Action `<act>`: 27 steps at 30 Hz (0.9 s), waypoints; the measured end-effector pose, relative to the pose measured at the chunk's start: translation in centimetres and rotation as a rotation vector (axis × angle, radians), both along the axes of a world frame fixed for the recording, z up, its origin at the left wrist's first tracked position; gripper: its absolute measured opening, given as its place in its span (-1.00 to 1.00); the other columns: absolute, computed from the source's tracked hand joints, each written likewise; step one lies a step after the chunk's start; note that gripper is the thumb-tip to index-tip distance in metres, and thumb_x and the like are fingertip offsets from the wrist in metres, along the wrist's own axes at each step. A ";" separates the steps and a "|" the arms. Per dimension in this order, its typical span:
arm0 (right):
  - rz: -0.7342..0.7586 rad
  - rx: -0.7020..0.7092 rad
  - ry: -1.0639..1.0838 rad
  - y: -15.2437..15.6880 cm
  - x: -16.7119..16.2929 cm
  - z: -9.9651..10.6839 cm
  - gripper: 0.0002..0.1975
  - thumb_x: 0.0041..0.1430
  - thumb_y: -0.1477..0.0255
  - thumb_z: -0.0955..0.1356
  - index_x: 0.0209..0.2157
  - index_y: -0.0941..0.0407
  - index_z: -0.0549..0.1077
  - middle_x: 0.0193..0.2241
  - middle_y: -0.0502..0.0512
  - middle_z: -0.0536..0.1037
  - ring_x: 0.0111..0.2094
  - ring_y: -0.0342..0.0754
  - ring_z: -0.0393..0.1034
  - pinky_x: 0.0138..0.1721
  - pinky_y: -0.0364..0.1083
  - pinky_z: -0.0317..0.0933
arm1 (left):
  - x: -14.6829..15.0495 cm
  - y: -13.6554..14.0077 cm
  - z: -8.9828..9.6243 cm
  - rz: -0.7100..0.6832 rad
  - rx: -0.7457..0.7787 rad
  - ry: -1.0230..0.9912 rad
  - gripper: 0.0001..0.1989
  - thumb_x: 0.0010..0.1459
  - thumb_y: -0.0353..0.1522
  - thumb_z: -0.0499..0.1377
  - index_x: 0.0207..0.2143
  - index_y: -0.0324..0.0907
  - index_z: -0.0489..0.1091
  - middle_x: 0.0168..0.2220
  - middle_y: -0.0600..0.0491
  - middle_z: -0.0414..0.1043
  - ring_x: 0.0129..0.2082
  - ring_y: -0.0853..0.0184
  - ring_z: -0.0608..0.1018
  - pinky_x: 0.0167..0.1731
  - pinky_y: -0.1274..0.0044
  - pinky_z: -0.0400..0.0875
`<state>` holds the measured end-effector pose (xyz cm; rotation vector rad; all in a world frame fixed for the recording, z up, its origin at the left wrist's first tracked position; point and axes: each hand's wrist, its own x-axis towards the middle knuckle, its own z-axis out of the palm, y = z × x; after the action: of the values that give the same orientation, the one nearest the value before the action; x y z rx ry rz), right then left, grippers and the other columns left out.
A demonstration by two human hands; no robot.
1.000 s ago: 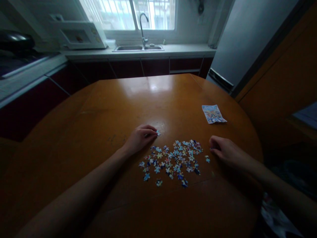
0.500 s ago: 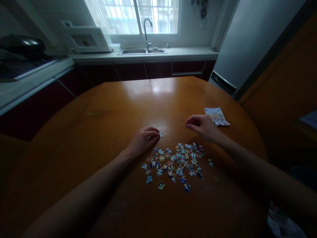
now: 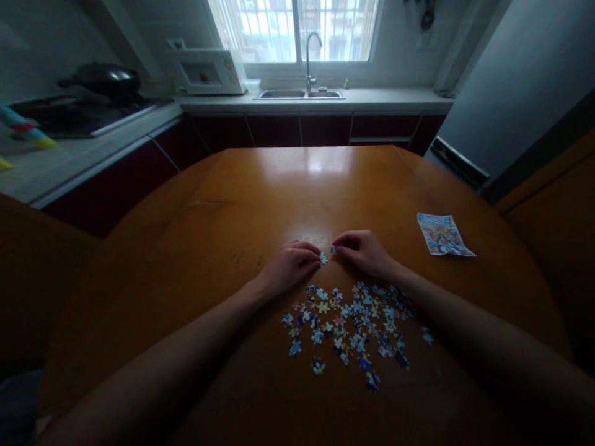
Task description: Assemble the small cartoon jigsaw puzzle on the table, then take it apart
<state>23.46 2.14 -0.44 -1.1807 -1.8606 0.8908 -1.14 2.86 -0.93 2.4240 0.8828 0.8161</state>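
On the wooden table [image 3: 260, 192], my left hand [image 3: 289, 266] has its fingers closed at the edge of a light blue puzzle piece [image 3: 323, 257]. Just to the right, my right hand [image 3: 365, 253] pinches a small darker puzzle piece [image 3: 333, 249] between thumb and fingers. A narrow gap separates the two pieces. Nearer to me, below both hands, many loose jigsaw pieces [image 3: 357, 325] lie scattered in a wide patch. The right forearm passes over the right side of that patch.
A creased picture sheet [image 3: 444, 235] lies on the table at the right. Beyond the table run a counter with a sink [image 3: 281, 95], a faucet [image 3: 310, 62] and a microwave [image 3: 204, 73]. A dark pan [image 3: 109, 79] sits on the stove at the left; a fridge [image 3: 515, 93] stands at the right.
My right hand has moved left and toward me from beside the picture sheet, bringing its piece close to the left hand's piece. The camera view has turned slightly left.
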 end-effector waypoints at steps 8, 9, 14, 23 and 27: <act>0.001 -0.005 -0.059 -0.2 0.2 -0.2 -0.85 0.20 0.40 0.40 -0.25 0.10 0.64 -0.30 0.13 0.70 -0.28 0.00 0.54 -0.18 0.00 0.38 | 0.1 -0.2 -0.1 0.002 -0.004 -0.021 -0.91 0.25 -0.35 0.28 -0.32 -0.08 0.60 -0.19 0.04 0.63 -0.20 0.27 0.58 -0.13 0.37 0.48; -0.003 -0.003 -0.049 -0.2 0.2 -0.2 -0.85 0.19 0.40 0.41 -0.25 0.10 0.64 -0.30 0.13 0.69 -0.28 0.00 0.54 -0.18 0.00 0.38 | 0.1 -0.2 0.0 0.005 -0.001 -0.016 -0.91 0.24 -0.35 0.28 -0.33 -0.07 0.60 -0.20 0.05 0.63 -0.21 0.27 0.58 -0.13 0.37 0.48; -0.010 -0.001 -0.036 -0.3 0.0 0.0 -0.88 0.17 0.42 0.40 -0.31 0.11 0.62 -0.34 0.11 0.68 -0.30 -0.03 0.52 -0.19 -0.02 0.36 | 0.1 -0.3 0.1 0.006 0.014 0.001 -0.92 0.23 -0.34 0.29 -0.34 -0.06 0.60 -0.20 0.07 0.64 -0.21 0.26 0.56 -0.14 0.37 0.47; 0.034 0.041 -0.071 -0.9 -0.6 -0.4 -0.88 0.19 0.46 0.38 -0.31 0.10 0.61 -0.38 0.05 0.65 -0.34 -0.07 0.48 -0.26 -0.06 0.32 | 0.2 -0.3 0.0 0.007 0.001 -0.001 -0.88 0.26 -0.31 0.27 -0.34 -0.07 0.61 -0.22 0.00 0.59 -0.23 0.27 0.56 -0.15 0.37 0.48; 0.084 0.057 -0.120 -1.2 -0.7 -0.6 -0.88 0.18 0.49 0.39 -0.31 0.07 0.61 -0.35 0.06 0.65 -0.31 -0.06 0.48 -0.24 -0.06 0.32 | 0.2 -0.2 -0.1 0.009 -0.009 0.015 -0.87 0.26 -0.30 0.27 -0.33 -0.08 0.61 -0.25 0.00 0.58 -0.25 0.27 0.55 -0.18 0.38 0.48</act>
<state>22.72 0.99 -1.04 -1.1505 -2.0314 0.8228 -0.94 2.61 -1.00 2.4232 0.9017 0.7974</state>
